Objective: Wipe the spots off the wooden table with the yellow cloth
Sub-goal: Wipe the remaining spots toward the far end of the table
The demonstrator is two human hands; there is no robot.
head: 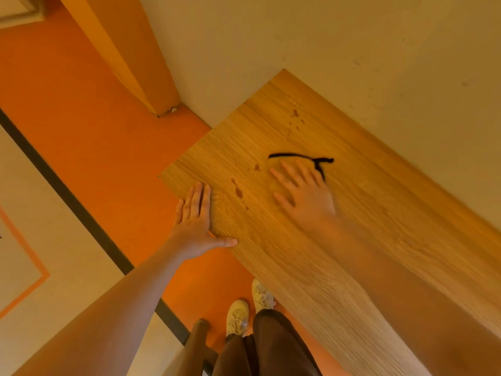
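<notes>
Both hands lie flat, fingers spread, on the wooden table (pixel 339 253): left (pixel 193 218), right (pixel 303 196)

Both arms reach forward, bare from what shows of them. The left hand (pixel 195 223) lies flat at the near edge of the tabletop (pixel 339 240), palm down, its four fingers straight and close together, the thumb spread wide to the right along the edge. The left forearm runs in from the lower left, nearly straight at the wrist. The right hand (pixel 303 194) is blurred; it is spread palm down over the tabletop further in, fingers splayed and pointing away from the body, thumb out to the left. Whether it touches the surface cannot be told. The right forearm comes in from the lower right, also blurred. Neither hand holds anything.
</notes>
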